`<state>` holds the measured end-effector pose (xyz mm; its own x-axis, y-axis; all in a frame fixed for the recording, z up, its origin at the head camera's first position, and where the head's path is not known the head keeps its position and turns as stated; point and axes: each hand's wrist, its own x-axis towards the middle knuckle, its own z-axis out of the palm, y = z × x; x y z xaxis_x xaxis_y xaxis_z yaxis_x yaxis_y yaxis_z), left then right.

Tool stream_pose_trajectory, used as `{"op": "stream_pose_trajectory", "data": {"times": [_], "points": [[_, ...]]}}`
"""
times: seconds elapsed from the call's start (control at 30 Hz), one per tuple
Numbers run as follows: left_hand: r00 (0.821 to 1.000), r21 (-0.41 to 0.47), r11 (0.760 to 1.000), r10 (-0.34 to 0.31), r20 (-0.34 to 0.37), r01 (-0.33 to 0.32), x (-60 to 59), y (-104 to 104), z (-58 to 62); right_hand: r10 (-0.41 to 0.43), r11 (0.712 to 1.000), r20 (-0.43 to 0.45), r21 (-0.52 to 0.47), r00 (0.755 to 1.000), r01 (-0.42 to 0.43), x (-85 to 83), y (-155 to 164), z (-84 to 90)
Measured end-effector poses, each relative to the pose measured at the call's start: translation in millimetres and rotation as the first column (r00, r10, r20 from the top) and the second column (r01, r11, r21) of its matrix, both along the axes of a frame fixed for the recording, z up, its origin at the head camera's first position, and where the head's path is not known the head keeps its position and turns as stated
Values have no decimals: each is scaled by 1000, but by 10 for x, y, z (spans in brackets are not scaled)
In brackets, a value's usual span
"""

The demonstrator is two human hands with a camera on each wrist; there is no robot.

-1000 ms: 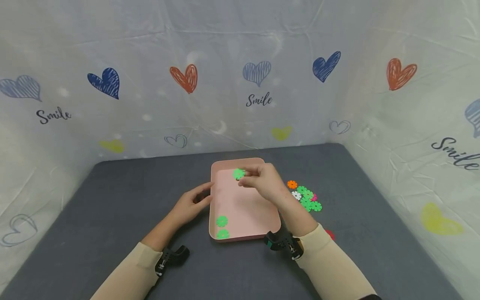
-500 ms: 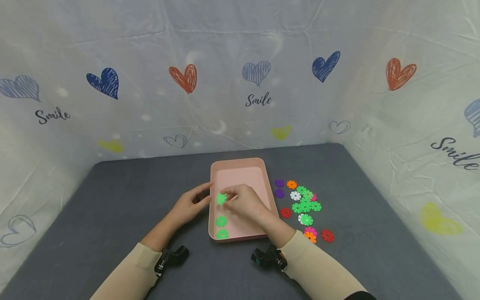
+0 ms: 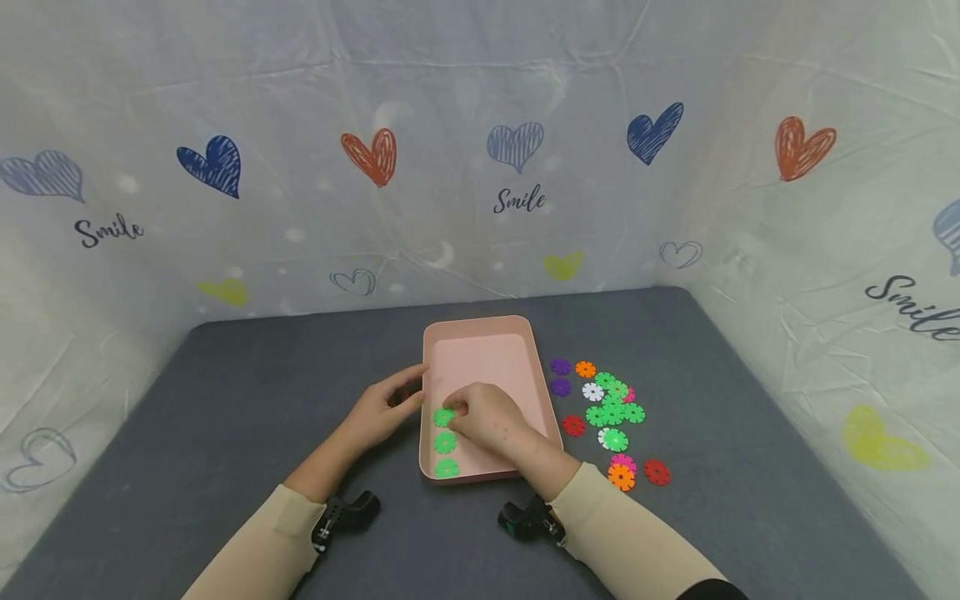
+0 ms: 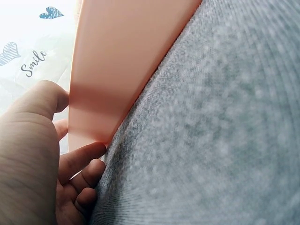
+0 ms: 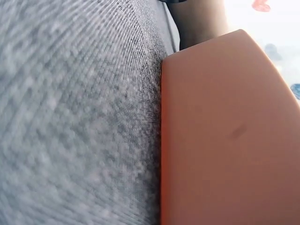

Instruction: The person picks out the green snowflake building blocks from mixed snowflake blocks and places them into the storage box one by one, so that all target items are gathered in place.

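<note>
Grey table (image 3: 262, 367): working layout

Left hand (image 3: 381, 410), fingers relaxed, touches the pink tray (image 3: 483, 357), presumably steadying it. Right hand (image 3: 487, 419) pinches a green disc (image 3: 442, 417) inside, apparently for alignment with two matching discs (image 3: 445, 442) beside its fingertips. Loose discs (image 3: 613, 412) lie right of both hands.

Left hand (image 3: 378, 412): thumb (image 3: 408, 405) parted from fingers (image 3: 402, 377); right hand (image 3: 489, 418) palm down, pinching.

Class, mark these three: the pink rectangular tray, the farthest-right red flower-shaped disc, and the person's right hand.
Pink rectangular tray (image 3: 483, 358), head view: bare inner floor.
Farthest-right red flower-shaped disc (image 3: 657, 472), head view: its middle.
Person's right hand (image 3: 487, 417), head view: back of the hand.
</note>
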<state>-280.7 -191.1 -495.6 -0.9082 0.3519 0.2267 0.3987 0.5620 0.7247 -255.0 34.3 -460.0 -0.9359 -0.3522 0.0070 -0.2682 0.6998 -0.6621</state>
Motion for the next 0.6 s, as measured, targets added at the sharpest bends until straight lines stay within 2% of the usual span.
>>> {"op": "stream_pose_trajectory", "data": {"times": [0.23, 0.43, 0.6], "points": [[1000, 1, 1000, 4, -10, -4, 10, 5, 2, 22, 999, -28, -34, 999, -23, -20, 87, 103], [1000, -4, 1000, 11, -18, -11, 10, 12, -6, 22, 991, -44, -133, 999, -27, -79, 331, 362], [1000, -1, 1000, 13, -18, -13, 14, 16, -4, -4, 981, -32, -194, 999, -2, -151, 689, 564]]}}
